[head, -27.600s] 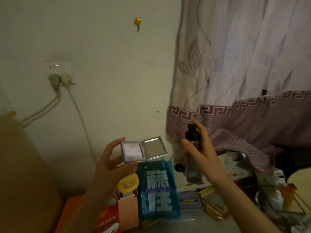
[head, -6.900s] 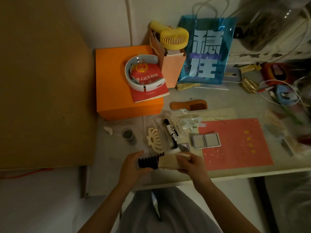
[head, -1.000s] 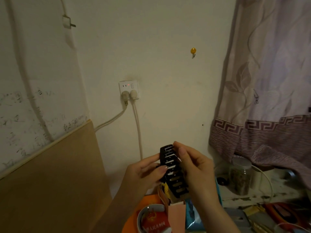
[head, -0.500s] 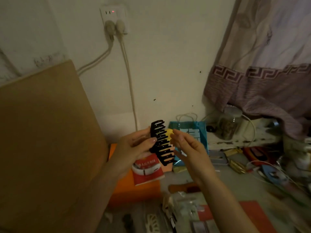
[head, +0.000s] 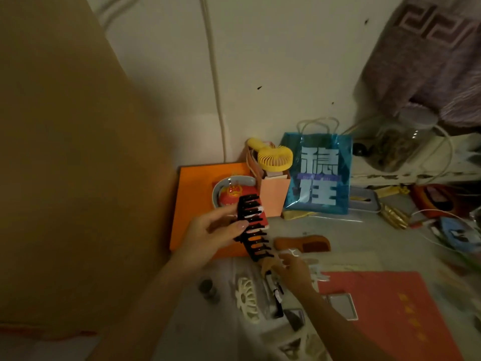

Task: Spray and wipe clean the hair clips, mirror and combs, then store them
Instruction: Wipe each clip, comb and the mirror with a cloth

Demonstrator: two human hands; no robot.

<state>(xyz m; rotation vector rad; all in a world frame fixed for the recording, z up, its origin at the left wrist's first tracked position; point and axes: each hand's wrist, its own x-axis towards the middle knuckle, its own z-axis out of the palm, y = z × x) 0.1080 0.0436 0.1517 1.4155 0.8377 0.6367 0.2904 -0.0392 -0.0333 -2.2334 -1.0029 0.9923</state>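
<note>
Right hand point(head: 291, 272) has let go, reaching down (fingers blurred, grasp unclear); left hand point(head: 210, 230) alone grips the black clip point(head: 253, 226), apparently wiped.

We have a single head-worn view, looking forward and down from above the desk point(head: 351, 235) toward the wall point(head: 286, 61) behind it. It sits close over the left hand point(head: 210, 230) and right hand point(head: 291, 272), with wide-angle bending at the edges.

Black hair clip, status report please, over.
Left hand grips black hair clip above the orange box. Right hand low over table clutter, grip unclear. Nothing blocking.
</note>
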